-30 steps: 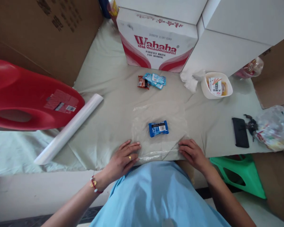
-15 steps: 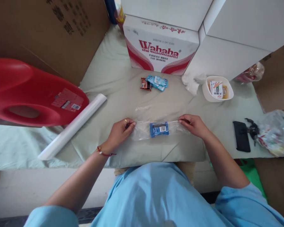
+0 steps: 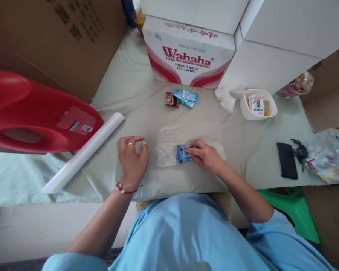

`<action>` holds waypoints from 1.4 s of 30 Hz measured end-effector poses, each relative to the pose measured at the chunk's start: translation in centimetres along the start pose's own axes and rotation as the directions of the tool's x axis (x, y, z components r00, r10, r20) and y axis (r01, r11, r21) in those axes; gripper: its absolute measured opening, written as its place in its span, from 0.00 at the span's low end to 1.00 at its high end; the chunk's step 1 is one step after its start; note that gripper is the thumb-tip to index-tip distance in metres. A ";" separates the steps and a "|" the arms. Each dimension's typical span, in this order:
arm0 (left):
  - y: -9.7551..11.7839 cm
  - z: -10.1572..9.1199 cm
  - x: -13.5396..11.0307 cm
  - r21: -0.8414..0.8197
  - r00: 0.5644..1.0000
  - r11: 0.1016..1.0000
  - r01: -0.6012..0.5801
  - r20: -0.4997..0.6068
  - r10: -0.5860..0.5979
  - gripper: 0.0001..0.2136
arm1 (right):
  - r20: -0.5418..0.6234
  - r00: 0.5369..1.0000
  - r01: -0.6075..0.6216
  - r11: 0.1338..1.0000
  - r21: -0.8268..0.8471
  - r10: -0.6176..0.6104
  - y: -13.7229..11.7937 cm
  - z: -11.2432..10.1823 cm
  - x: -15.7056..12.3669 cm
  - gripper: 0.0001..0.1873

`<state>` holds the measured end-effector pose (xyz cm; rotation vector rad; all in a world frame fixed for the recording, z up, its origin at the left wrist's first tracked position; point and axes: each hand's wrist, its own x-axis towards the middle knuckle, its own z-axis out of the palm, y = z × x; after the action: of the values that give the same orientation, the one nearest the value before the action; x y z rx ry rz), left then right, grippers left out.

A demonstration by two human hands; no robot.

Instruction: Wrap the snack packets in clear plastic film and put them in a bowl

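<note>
A small blue snack packet (image 3: 181,154) lies on a sheet of clear plastic film (image 3: 166,155), whose near part is folded over in a wrinkled strip. My right hand (image 3: 207,157) has its fingers closed on the packet's right side, covering that part of it. Whether film lies between the fingers and the packet, I cannot tell. To the left of the film, my left hand (image 3: 133,158) hovers with thumb and fingers apart, holding nothing. Left of it rests a white roll of film (image 3: 84,152).
Blue packets (image 3: 185,97) and a red-brown packet (image 3: 171,100) lie before a Wahaha carton (image 3: 189,56). A red jug (image 3: 45,116) stands left. To the right are a white tub (image 3: 258,104), a black phone (image 3: 287,160), keys (image 3: 301,152) and a plastic bag (image 3: 329,156).
Both hands have let go of the film's edges. My left hand has drawn back to the left and opened; my right hand has moved left onto the blue packet.
</note>
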<state>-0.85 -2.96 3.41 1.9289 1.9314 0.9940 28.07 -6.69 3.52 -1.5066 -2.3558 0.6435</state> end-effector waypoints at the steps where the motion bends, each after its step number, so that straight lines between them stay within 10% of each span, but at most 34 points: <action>1: 0.6 -0.6 -0.8 0.034 0.995 0.998 -0.047 -0.085 0.050 0.10 | 0.001 1.000 -0.013 1.000 0.010 0.013 0.2 0.4 0.1 0.17; 3: 2.0 -1.2 -2.5 0.054 0.974 0.979 -0.197 -0.104 0.201 0.08 | -0.005 1.000 -0.021 0.999 0.038 0.022 0.6 0.8 0.1 0.17; 7: 5.3 0.5 -5.0 -0.131 0.825 0.882 -0.454 0.314 0.471 0.20 | -0.030 1.000 -0.003 0.997 0.081 0.006 0.8 0.7 -0.2 0.16; 15: 7.4 4.7 -4.4 0.005 0.691 0.843 -0.538 0.576 0.437 0.20 | -0.100 0.995 -0.021 0.998 0.058 0.026 3.5 -3.1 2.9 0.14; 21: 7.5 4.5 -4.7 0.030 0.704 0.825 -0.565 0.539 0.462 0.17 | -0.028 0.966 -0.258 0.936 -0.241 0.259 4.6 -3.0 9.1 0.36; 25: 7.7 4.5 -5.0 0.095 0.746 0.824 -0.558 0.491 0.449 0.16 | 0.146 0.926 -0.328 0.934 -0.142 0.347 4.7 -2.8 10.6 0.17; 31: 7.5 4.7 -5.1 0.088 0.738 0.817 -0.571 0.490 0.463 0.15 | 0.058 0.995 -0.088 0.970 0.227 0.077 3.5 -3.9 6.7 0.13; 35: 7.0 5.2 -5.2 0.060 0.743 0.817 -0.574 0.457 0.489 0.13 | 0.110 0.982 0.141 0.984 0.112 -0.154 1.5 -3.0 2.3 0.18; 42: 5.1 6.3 -6.3 -0.060 0.811 0.853 -0.518 0.284 0.512 0.13 | 0.115 0.984 0.148 0.985 -0.083 -0.138 0.7 0.9 -1.6 0.27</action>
<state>7.63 -7.65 0.01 2.5183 1.2805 0.7411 28.86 -8.10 2.40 -1.3527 -2.5809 0.6042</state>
